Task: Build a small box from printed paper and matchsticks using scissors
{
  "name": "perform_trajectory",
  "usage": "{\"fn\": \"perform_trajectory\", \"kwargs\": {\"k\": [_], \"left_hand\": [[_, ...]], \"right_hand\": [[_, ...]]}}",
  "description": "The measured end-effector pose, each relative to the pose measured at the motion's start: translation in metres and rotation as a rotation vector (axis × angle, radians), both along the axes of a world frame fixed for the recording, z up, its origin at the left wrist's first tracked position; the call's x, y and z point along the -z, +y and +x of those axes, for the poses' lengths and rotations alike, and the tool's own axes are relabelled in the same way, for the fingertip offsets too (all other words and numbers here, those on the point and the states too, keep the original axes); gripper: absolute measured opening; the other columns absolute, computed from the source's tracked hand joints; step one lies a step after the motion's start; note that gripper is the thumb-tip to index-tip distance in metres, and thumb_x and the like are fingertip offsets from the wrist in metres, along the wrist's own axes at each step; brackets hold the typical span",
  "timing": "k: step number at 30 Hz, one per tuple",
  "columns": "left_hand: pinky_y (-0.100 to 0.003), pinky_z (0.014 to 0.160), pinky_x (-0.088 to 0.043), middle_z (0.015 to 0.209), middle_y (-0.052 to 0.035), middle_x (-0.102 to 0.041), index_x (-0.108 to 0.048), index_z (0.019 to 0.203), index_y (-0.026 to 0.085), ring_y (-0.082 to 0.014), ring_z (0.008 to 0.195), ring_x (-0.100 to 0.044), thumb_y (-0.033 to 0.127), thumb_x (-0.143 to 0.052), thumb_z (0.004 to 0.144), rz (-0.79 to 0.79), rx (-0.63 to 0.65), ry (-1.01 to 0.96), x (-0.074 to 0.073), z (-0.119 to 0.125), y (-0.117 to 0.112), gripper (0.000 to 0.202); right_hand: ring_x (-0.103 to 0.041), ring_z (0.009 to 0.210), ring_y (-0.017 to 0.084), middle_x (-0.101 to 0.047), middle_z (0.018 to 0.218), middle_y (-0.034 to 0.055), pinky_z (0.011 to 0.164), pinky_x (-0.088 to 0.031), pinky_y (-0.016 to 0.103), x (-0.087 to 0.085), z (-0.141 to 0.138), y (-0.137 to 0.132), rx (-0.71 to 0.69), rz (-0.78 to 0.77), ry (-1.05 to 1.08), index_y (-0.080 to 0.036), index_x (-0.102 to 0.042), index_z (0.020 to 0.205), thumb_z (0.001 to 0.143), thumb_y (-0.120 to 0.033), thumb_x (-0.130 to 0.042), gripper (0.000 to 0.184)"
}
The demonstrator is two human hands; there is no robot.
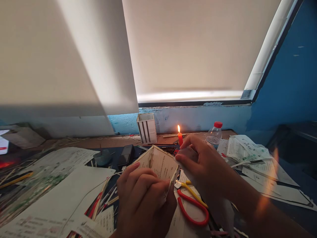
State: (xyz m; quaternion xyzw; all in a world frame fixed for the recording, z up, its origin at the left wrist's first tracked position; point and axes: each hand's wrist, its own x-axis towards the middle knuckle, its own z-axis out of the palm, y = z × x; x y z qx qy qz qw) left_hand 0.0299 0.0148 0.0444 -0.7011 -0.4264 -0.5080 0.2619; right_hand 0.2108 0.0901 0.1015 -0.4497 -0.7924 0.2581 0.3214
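Gripping an open-topped printed-card box (162, 162) by one wall in the left hand (146, 195), nearer than the lit red candle (180, 138). Curling the right hand (204, 162) near the candle; cannot tell whether pinching anything. Also nearer, red-handled scissors (192, 199); left of it, a striped box (147, 129); right, a red-capped bottle (214, 134).

Two pale window blinds, left (61, 59) and right (198, 46), the latter lit by a bright band (193, 96) along its lower edge; one dark window frame (188, 104); one blue wall (292, 76), chipped in places; one dark tabletop (288, 167) below, with a brown strip (160, 139) towards the wall.
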Motion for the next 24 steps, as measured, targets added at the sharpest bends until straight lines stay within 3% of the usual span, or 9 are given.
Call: {"fn": "perform_trajectory", "kwargs": {"k": [3,7,11,15,19,24], "left_hand": [[-0.05,0.104,-0.047,0.074,0.001,-0.062,-0.069,0.083,0.021,-0.0176,0.085,-0.062,0.001,-0.08,0.075,-0.006,0.009,-0.009,0.0001,-0.0012,-0.0008,0.024],[-0.052,0.106,-0.046,0.076,-0.0001,-0.061,-0.07,0.086,0.02,-0.0181,0.086,-0.062,0.003,-0.081,0.077,-0.029,0.008,0.026,0.0,-0.0028,-0.0012,0.022],[-0.052,0.105,-0.047,0.075,0.0009,-0.061,-0.068,0.083,0.02,-0.0168,0.083,-0.062,0.001,-0.08,0.076,-0.013,0.019,-0.007,0.0003,-0.0013,0.0003,0.023],[-0.053,0.104,-0.048,0.076,0.0007,-0.061,-0.069,0.084,0.02,-0.0171,0.084,-0.062,0.002,-0.08,0.076,-0.016,0.013,-0.004,0.0014,-0.0002,0.0014,0.022],[-0.052,0.104,-0.048,0.076,0.0005,-0.061,-0.07,0.086,0.02,-0.0175,0.084,-0.063,0.0,-0.079,0.075,-0.011,0.029,0.001,0.0025,-0.0006,0.0012,0.024],[-0.051,0.106,-0.046,0.076,0.0009,-0.062,-0.07,0.085,0.02,-0.0168,0.083,-0.062,0.003,-0.081,0.076,-0.014,0.032,0.017,0.001,-0.0003,0.0012,0.023]], "right_hand": [[-0.06,0.071,0.02,-0.065,0.08,-0.0011,0.062,-0.046,0.031,-0.0016,0.0004,0.0016,-0.082,-0.054,-0.015,-0.028,-0.063,0.096,0.095,-0.048,-0.067,0.021],[-0.061,0.075,0.02,-0.067,0.083,-0.0001,0.064,-0.046,0.031,-0.0009,0.0005,0.0028,0.004,-0.011,0.023,-0.026,-0.063,0.095,0.093,-0.042,-0.069,0.017],[-0.06,0.071,0.019,-0.065,0.078,-0.0015,0.061,-0.046,0.029,0.0007,-0.0001,-0.0008,-0.11,-0.074,0.017,-0.027,-0.064,0.094,0.094,-0.043,-0.067,0.016],[-0.06,0.075,0.02,-0.067,0.083,0.0,0.063,-0.046,0.031,0.0003,0.0,-0.0001,-0.016,-0.024,0.026,-0.026,-0.064,0.094,0.093,-0.042,-0.069,0.017],[-0.059,0.071,0.019,-0.065,0.081,0.0001,0.062,-0.046,0.03,0.0005,0.0005,0.0027,-0.105,-0.079,0.02,-0.026,-0.065,0.096,0.093,-0.045,-0.068,0.019],[-0.06,0.075,0.02,-0.066,0.082,0.0002,0.064,-0.045,0.03,0.002,0.0017,0.0053,-0.015,-0.014,0.045,-0.025,-0.064,0.093,0.091,-0.039,-0.07,0.016]]}}
